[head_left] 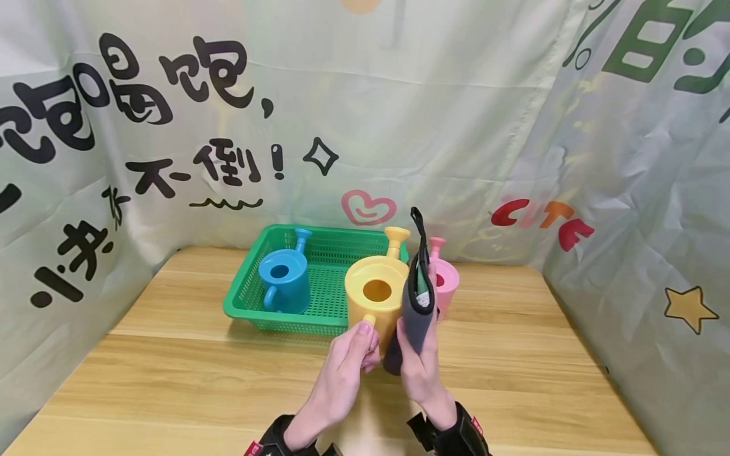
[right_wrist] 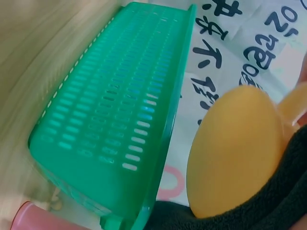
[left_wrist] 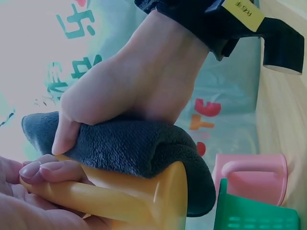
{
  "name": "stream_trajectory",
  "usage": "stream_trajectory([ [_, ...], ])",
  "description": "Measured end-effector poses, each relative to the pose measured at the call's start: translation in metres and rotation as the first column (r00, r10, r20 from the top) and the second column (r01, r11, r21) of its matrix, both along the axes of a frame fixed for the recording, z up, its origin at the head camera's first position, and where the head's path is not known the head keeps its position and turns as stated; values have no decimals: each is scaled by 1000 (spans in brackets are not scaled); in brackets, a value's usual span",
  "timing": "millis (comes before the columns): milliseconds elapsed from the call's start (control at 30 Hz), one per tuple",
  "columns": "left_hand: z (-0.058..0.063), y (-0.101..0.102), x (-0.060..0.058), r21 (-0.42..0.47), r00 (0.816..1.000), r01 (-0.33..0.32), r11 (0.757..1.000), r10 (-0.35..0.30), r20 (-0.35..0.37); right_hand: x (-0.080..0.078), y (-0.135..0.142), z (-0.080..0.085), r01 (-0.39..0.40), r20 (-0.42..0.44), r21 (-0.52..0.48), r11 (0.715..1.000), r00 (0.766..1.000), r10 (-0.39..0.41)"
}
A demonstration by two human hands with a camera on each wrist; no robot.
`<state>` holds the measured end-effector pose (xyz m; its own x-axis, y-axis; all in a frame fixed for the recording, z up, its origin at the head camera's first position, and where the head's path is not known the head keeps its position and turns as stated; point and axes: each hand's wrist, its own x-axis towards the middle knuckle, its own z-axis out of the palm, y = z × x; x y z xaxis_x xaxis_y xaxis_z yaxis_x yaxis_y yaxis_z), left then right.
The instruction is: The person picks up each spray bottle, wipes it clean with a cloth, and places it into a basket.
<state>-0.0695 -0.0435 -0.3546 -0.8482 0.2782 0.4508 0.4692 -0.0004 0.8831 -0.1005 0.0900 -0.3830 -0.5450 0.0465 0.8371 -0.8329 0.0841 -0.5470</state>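
Observation:
My left hand (head_left: 345, 367) grips the handle of a yellow toy watering can (head_left: 360, 313), lifted in front of the basket with its spout pointing away. My right hand (head_left: 422, 373) holds a folded dark grey cloth (head_left: 415, 326) with a black hanging loop against the can's right side. In the left wrist view, the fuzzy cloth (left_wrist: 120, 143) wraps over the can's wall, and the right thumb presses near its edge. The can's rounded base (right_wrist: 232, 153) shows in the right wrist view, with the cloth along its lower side.
Behind the hands, a green slotted basket (head_left: 251, 321) stands on the wooden table (head_left: 188, 380). A blue watering can (head_left: 293, 288) sits in its left part. Right of the basket is a pink watering can (head_left: 450, 283), partly hidden by the cloth. Printed fabric walls (head_left: 445, 145) enclose the table's back and sides.

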Motion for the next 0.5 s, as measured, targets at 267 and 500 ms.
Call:
stream_trajectory([
  [267, 2, -1, 2, 8, 1000, 26, 1000, -26, -17, 6, 12, 4, 13, 133, -15, 1000, 991, -11],
  [500, 3, -2, 3, 18, 999, 46, 999, -45, -30, 7, 15, 5, 17, 156, 4, 1000, 988, -17],
])
